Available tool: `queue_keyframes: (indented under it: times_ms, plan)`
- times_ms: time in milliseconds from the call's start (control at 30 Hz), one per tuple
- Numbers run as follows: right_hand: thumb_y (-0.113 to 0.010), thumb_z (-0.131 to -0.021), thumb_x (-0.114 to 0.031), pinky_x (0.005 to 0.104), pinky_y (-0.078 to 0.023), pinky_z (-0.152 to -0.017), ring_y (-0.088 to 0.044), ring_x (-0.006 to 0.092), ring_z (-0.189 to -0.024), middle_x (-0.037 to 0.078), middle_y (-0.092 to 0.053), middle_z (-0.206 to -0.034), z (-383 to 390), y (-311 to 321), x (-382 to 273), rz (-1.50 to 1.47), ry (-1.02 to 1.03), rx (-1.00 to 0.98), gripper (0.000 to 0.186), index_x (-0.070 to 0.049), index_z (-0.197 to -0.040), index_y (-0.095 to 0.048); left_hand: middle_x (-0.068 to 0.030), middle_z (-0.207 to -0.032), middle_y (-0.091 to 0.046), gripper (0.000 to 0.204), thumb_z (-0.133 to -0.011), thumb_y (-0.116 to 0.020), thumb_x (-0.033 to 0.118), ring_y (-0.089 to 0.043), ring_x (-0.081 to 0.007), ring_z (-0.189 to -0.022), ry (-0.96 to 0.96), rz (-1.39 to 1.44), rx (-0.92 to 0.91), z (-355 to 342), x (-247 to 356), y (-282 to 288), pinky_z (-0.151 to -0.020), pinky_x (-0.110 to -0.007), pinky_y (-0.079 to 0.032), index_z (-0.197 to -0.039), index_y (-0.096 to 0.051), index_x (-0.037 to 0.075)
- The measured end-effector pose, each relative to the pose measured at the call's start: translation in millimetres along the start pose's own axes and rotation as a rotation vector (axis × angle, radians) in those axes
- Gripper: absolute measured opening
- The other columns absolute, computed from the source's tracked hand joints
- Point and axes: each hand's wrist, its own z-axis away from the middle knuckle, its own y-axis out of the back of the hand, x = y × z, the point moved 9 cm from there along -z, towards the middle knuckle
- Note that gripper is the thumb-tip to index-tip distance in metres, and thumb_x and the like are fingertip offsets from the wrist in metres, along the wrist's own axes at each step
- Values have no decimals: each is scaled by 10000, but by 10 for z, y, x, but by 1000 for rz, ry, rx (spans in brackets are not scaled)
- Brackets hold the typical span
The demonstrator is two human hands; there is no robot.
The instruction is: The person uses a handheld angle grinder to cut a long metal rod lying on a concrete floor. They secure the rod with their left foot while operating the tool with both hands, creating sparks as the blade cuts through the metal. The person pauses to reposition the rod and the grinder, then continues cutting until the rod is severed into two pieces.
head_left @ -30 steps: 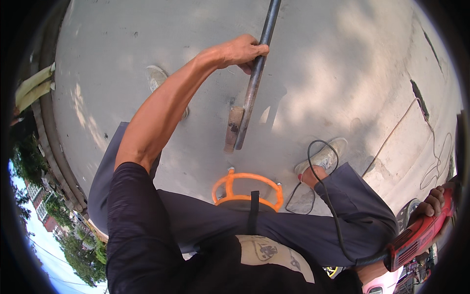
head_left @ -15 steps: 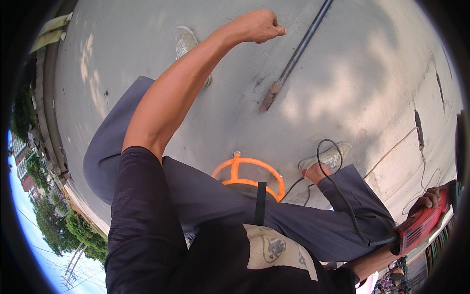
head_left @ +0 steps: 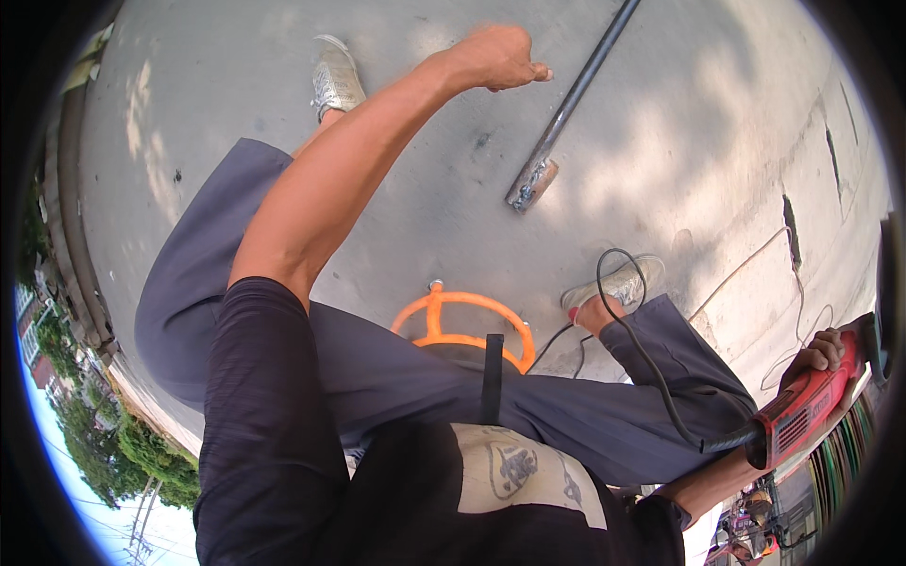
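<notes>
already, it seems, a rough weld joins the dark bar, far on the ground, to a rusty plate; left hand, left of it, is curled, seemingly empty; right hand grips the red power tool; remaining work is unclear.

Head-worn fisheye, left of a side-by-side pair, faces steeply down over trousers and ground. Sleeve is close, ground farther off, its left edge bending near the view's rim.

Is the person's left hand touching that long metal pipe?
No, a strip of ground shows between the left hand and the long metal pipe.
</notes>
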Motion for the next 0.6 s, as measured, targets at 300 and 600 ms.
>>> queue_keyframes:
  times_ms: [300,600]
  plan:
    - [-707,-900,-119,335,-480,-854,-543,157,-907,30,-461,-1054,49,177,-209,-50,97,74,574,-16,-1366,-388,-117,-608,-627,571,-988,-697,525,-640,-264,-612,71,-13,-27,-452,221,-878,-636,-473,-529,-681,-687,44]
    - [-687,-916,-106,337,-478,-837,-535,156,-894,41,-454,-1061,154,375,-407,-55,127,118,567,-10,-1369,-360,-117,-1100,-784,448,-988,-692,480,-731,-319,-1102,204,-117,-36,-819,256,-1277,-921,-453,-554,-1111,-788,59]
